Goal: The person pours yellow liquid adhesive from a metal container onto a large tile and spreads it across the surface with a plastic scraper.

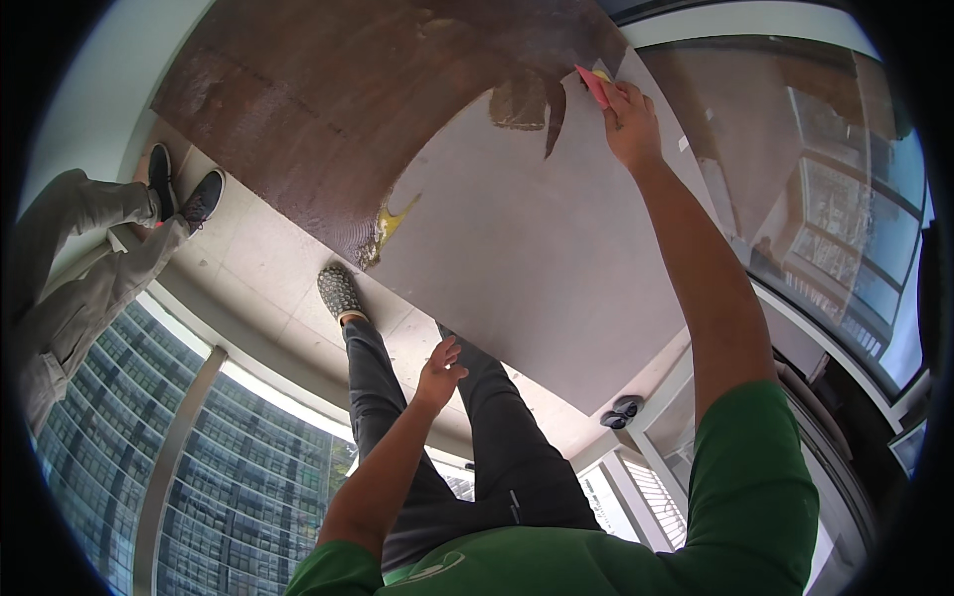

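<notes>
A large flat board (537,268) lies before me, its nearer right part bare and grey. A wet, shiny brown coat (298,119) covers the far left part and ends in a curved edge. Two yellowish puddles of liquid (393,221) lie along that edge. At the board's far right edge, my right hand (633,124) is closed around a flat pink-red spreader (593,85), with a bit of yellow showing beside it. My left hand (439,377) hangs over my lap near the board's front edge, fingers loosely apart and holding nothing.
Another person's legs and dark shoes (202,202) are at the left, beside the board. A large glass pane (795,189) runs along the right. A small dark object (623,411) sits by the board's near right corner. Windows (258,467) curve along the lower left.
</notes>
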